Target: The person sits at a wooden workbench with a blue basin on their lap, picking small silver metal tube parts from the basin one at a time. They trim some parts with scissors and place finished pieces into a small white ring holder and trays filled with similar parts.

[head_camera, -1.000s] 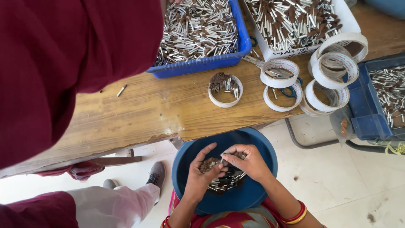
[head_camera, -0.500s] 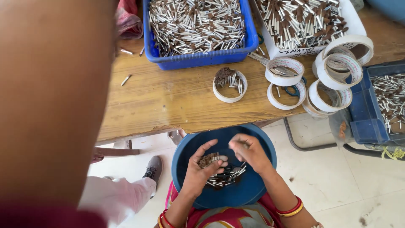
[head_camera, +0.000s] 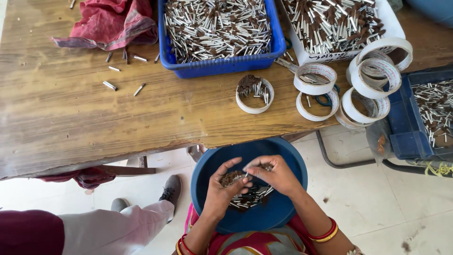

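A round blue bowl rests on my lap, just below the table edge. Several small silver pins with brown tips lie in its bottom. My left hand is cupped over the bowl and grips a small bundle of these pins, brown tips up. My right hand is right beside it, its fingertips pinching one silver pin at the bundle. Both wrists wear red and gold bangles.
On the wooden table stand a blue crate and a white tray full of pins, several white tape rolls, one roll holding pins, a red cloth, loose pins. Another blue crate right. Another person's leg lower left.
The other person's maroon sleeve and arm that covered the left of the view have moved out, baring the table. My hands stayed over the bowl, the right one closing in on the bundle.
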